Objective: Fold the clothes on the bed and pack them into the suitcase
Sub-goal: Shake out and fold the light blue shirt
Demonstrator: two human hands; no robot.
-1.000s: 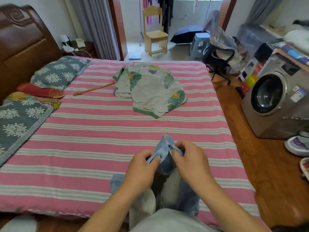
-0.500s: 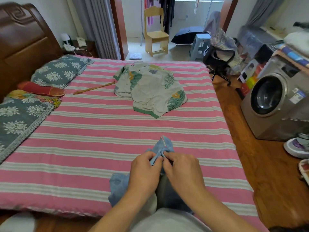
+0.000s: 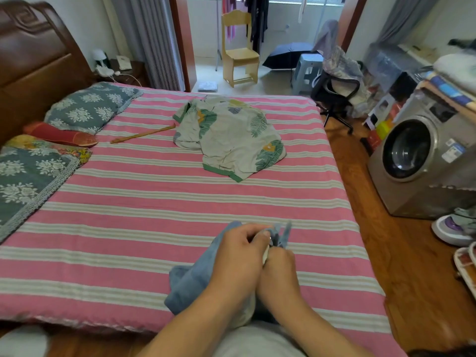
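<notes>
A light blue denim garment (image 3: 189, 282) lies bunched at the near edge of the pink striped bed (image 3: 154, 207). My left hand (image 3: 238, 256) and my right hand (image 3: 279, 270) are pressed together over it, both gripping its upper edge, and a small fold of denim sticks up past my fingers. Further back on the bed a pale leaf-print garment (image 3: 231, 137) lies loosely spread and unfolded. No suitcase is in view.
Pillows (image 3: 87, 106) and a blue floral cover (image 3: 23, 176) sit at the left by the headboard, with a thin wooden stick (image 3: 144, 134) beside them. A washing machine (image 3: 422, 161), an office chair (image 3: 334, 96) and shoes (image 3: 450, 228) stand on the wooden floor at right.
My hands have closed together and shifted slightly right and down on the denim. The raised flap of fabric is lower and mostly covered by my fingers.
</notes>
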